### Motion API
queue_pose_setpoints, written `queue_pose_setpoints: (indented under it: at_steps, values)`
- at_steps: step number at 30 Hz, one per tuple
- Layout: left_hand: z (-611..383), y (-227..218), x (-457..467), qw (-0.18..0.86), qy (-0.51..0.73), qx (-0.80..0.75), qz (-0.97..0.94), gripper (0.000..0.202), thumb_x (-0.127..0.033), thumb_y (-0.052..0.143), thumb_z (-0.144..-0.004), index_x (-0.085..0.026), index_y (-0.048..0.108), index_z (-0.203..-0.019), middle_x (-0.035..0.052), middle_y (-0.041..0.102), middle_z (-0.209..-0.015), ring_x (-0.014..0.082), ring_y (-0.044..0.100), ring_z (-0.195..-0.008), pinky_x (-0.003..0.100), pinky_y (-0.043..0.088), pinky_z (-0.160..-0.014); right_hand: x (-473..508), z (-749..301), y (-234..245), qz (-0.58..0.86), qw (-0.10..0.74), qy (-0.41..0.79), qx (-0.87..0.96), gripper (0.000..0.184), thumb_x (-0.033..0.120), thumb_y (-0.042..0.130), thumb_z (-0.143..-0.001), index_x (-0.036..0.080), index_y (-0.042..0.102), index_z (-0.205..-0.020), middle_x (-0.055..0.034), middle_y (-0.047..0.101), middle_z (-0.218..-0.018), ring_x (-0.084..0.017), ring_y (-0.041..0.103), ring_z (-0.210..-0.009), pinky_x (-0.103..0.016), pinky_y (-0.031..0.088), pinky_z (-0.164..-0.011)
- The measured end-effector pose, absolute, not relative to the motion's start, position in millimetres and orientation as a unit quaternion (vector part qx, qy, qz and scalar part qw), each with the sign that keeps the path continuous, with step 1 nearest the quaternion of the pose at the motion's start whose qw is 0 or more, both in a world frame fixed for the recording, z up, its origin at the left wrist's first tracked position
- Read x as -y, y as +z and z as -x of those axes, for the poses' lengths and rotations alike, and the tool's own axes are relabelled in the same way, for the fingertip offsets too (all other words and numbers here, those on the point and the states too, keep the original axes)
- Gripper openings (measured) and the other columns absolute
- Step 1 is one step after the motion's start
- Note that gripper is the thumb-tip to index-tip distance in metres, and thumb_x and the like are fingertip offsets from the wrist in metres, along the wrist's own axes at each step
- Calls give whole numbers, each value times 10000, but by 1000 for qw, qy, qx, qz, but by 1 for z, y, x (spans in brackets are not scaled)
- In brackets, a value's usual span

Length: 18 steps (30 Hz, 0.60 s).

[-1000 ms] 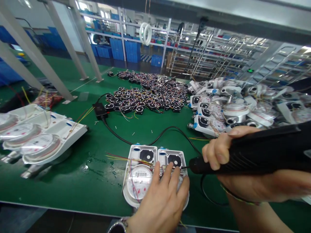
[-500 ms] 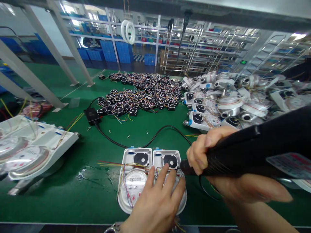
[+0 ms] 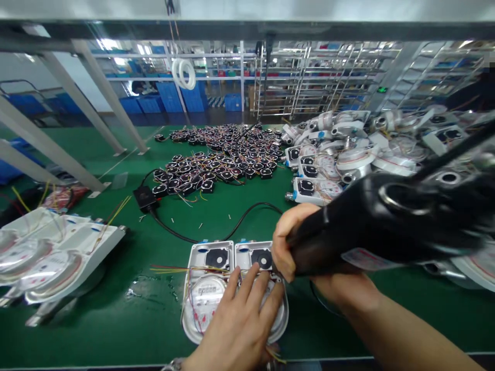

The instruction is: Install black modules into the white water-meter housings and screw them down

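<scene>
Left meter (image 3: 203, 304): sits near the front edge of the green table (image 3: 116, 337); has a round face with a blurry row of numbers and pink marks, and an open white box on top with a black part inside.
Right meter (image 3: 244, 261): lies right beside the left meter, made the same way; round face mostly under the fingers.
Left hand (image 3: 237, 312): rests on both meters, back side up, fingers spread and a little bent; grip wide and loose, not closed round anything.
Right hand (image 3: 285, 247): holds a big black tool (image 3: 332, 232); grip closed tight, fingers curled round the front end.
Tool tip: hides behind the right hand; cannot tell if touching the right meter.
Thin wires (image 3: 170, 269): stick out past the left meter, red and yellow.
Black cord (image 3: 174, 230): bends across the table behind the two meters, joined to a small black box (image 3: 144, 198).
Small black parts (image 3: 228, 154): lie in a big pile farther back, full of colored wires.
Heap of meters (image 3: 359, 154): fills the right side.
Row of meters (image 3: 50, 257): lies tilted at the left.
White rings (image 3: 183, 73): hang high up.
</scene>
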<state>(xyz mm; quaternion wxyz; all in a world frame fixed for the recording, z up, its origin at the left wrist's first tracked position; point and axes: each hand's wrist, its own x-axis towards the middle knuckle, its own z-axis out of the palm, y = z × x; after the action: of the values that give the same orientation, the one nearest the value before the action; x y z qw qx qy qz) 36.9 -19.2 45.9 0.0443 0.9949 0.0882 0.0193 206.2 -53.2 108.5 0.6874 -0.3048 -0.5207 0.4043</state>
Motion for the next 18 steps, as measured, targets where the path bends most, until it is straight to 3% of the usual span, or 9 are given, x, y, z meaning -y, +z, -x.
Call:
queue_pose_setpoints:
  at_steps: [4, 8, 12, 18]
  values:
    - [-36, 41, 23, -2, 53, -121, -991, 624, -531, 604, -868, -242, 408, -1385, 70, 493, -1428, 294, 403, -1351, 511, 321, -1097, 41, -226, 123, 236, 725, 373, 528, 535, 678, 634, -856, 185, 548, -1044, 39, 480, -621, -81, 427, -434, -186, 365, -418]
    - [-35, 33, 22, -60, 108, -103, -987, 399, -414, 401, -987, -261, 447, -1353, 26, 544, -1377, 240, 401, -1334, 455, 229, -1085, 30, -241, 126, 248, 783, 283, 495, 532, 664, 642, -858, 166, 542, -1016, 33, 498, -636, -86, 455, -445, -187, 374, -425]
    - [-38, 27, 14, -108, 153, -61, -980, 456, -513, 315, -994, -249, 501, -1316, 36, 601, -1301, 244, 440, -1280, 444, 271, -1039, 24, -243, 113, 255, 777, 292, 495, 498, 600, 649, -886, 142, 544, -1050, 23, 509, -647, -83, 477, -473, -181, 387, -445]
    - [-40, 30, 2, -161, 157, 7, -974, 596, -659, 409, -905, -238, 535, -1309, 32, 633, -1249, 240, 508, -1208, 407, 344, -971, 23, -244, 105, 252, 788, 304, 472, 476, 580, 694, -856, 135, 540, -927, 21, 510, -610, -81, 474, -465, -178, 385, -434]
